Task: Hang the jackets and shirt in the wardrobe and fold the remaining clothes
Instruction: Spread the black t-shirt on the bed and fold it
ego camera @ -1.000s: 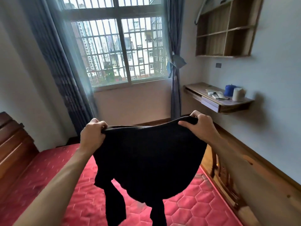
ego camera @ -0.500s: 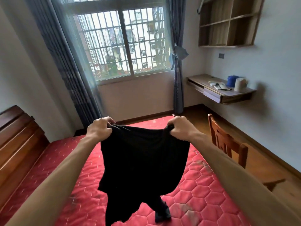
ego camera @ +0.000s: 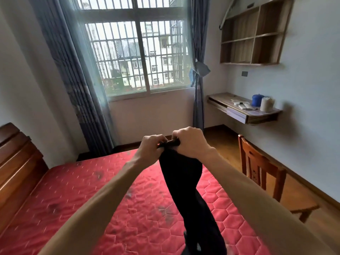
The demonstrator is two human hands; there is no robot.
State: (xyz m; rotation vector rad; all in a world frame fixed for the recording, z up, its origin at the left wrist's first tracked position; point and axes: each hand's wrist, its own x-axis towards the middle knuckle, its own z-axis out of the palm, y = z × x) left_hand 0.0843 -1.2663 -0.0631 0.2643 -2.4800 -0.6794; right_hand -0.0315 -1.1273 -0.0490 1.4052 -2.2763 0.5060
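A black garment hangs doubled lengthwise in front of me, above the red quilted mattress. My left hand and my right hand meet side by side at its top edge, and both grip the bunched cloth. The garment drops in a narrow twisted strip toward the bottom of the head view, where its lower end goes out of sight. No wardrobe or other clothes are in view.
A wooden chair stands right of the bed. A wall desk carries a blue pot, a white roll and small items. A dark wooden headboard is at the left, with a barred window and curtains ahead.
My hands, which held the garment spread wide by its top edge, have come together, folding it in half. The view has tilted down toward the bed.
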